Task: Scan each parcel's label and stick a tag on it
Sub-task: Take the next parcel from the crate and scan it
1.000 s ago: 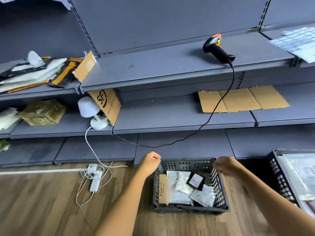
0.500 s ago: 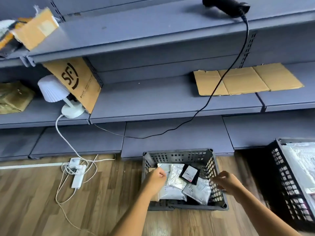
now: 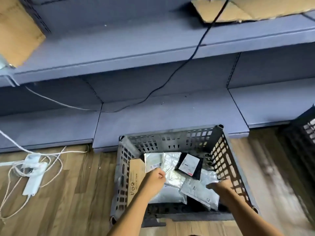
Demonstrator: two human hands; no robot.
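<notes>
Picking stage: left hand [image 3: 156, 178] pinches the silver mailer [image 3: 154, 161] in the crate [image 3: 170, 133], right hand [image 3: 220, 185] too blurred to judge; next likely lifting it out to scan

crate [image 3: 170, 139] on floor [image 3: 76, 193], near centre | parcels [image 3: 173, 169] inside | shelving [image 3: 170, 114] behind | power strip [image 3: 33, 179] left | second crate [image 3: 305, 133] right
</notes>
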